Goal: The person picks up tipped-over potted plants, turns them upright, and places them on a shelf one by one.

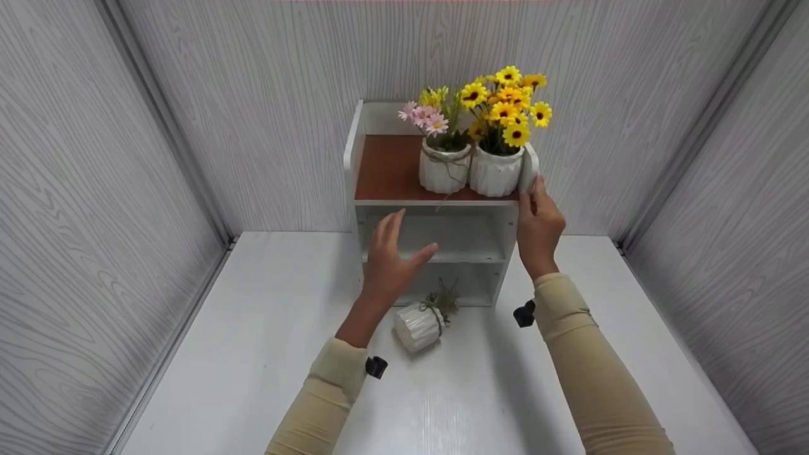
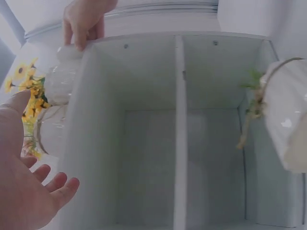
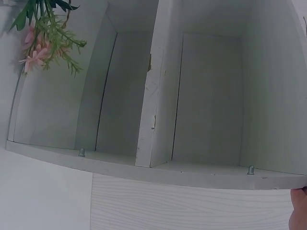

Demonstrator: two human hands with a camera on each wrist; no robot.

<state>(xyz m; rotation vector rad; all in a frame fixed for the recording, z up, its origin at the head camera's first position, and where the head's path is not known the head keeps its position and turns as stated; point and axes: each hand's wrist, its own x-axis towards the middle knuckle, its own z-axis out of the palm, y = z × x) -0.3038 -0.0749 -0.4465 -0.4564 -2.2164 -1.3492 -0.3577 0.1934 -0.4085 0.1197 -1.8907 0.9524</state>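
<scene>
My right hand (image 1: 541, 230) grips the right side panel of a small white shelf (image 1: 433, 203) near its brown top board (image 1: 389, 167). In front of the shelf my left hand (image 1: 387, 265) is held with fingers extended and thumb apart, holding nothing. On the top board, two white ribbed flower pots stand side by side at the right: one with pink and yellow flowers (image 1: 444, 167), the other with yellow flowers (image 1: 496, 172). A third white pot (image 1: 418, 327), tied with twine, lies on its side before the lower compartment. Pink flowers (image 3: 36, 60) show in the right wrist view.
The shelf stands on a white table (image 1: 284, 354) against a wood-grained back wall (image 1: 284, 114). Similar panels rise at left and right. A middle board (image 1: 436, 260) divides the shelf's front into two compartments.
</scene>
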